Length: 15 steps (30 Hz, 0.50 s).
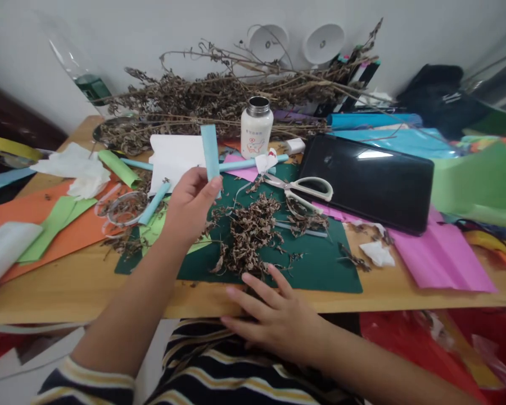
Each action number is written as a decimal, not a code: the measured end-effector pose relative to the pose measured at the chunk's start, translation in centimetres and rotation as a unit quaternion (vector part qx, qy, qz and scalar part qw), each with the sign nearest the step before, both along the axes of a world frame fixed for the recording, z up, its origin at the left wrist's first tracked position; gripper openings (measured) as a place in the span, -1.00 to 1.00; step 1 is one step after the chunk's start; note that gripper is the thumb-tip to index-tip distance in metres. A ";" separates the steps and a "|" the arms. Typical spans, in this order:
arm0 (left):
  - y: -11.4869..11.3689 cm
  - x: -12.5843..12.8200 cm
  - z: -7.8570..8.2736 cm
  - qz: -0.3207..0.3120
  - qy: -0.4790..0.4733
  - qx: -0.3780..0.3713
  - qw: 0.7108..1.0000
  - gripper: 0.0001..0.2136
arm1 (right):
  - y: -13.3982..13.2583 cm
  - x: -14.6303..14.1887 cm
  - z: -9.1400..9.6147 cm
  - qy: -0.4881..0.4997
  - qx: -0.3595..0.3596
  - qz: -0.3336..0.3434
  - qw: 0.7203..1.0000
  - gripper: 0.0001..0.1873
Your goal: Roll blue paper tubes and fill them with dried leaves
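My left hand (191,205) is raised above the dark green cutting mat (320,270), fingers closed on a light blue paper tube (211,151) held upright. My right hand (274,315) lies at the table's front edge with its fingers stretched out flat, the fingertips touching a heap of dried plant bits (251,236) on the mat. White-handled scissors (303,190) lie beyond the heap, apart from both hands.
A white bottle (256,126) stands behind the mat before a big pile of dried branches (219,95). A black tablet (369,183) lies to the right on pink paper (438,256). Orange and green sheets, tissues and more blue tubes (154,203) clutter the left side.
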<state>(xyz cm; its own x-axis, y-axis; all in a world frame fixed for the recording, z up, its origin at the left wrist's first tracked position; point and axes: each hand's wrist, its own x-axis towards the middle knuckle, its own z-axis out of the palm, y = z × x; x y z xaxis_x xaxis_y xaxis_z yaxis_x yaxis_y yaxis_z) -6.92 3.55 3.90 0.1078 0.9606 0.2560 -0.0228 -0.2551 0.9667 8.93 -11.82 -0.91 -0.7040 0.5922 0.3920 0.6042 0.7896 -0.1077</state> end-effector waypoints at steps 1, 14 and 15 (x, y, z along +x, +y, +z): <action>0.4 -0.3 -0.4 0.010 0.016 -0.004 1.000 -0.88 | 0.9 -0.3 -0.3 -0.030 -0.011 -0.002 0.999 -0.65; 1.2 -1.1 -1.6 0.156 0.124 0.038 0.979 -0.86 | 10.0 -1.3 1.2 -0.088 -0.100 -0.141 0.981 -0.57; 1.5 -1.4 -1.3 0.148 0.125 0.013 0.981 -0.85 | 10.3 -1.0 1.5 -0.081 -0.092 -0.144 0.982 -0.54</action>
<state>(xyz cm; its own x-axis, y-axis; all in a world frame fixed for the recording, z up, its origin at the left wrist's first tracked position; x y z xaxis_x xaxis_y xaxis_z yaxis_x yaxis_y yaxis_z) -8.36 5.02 2.60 -0.1127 0.9527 0.2822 0.2929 -0.2395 0.9256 7.92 -1.50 0.63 -0.5407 0.8267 0.1558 0.8210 0.5589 -0.1163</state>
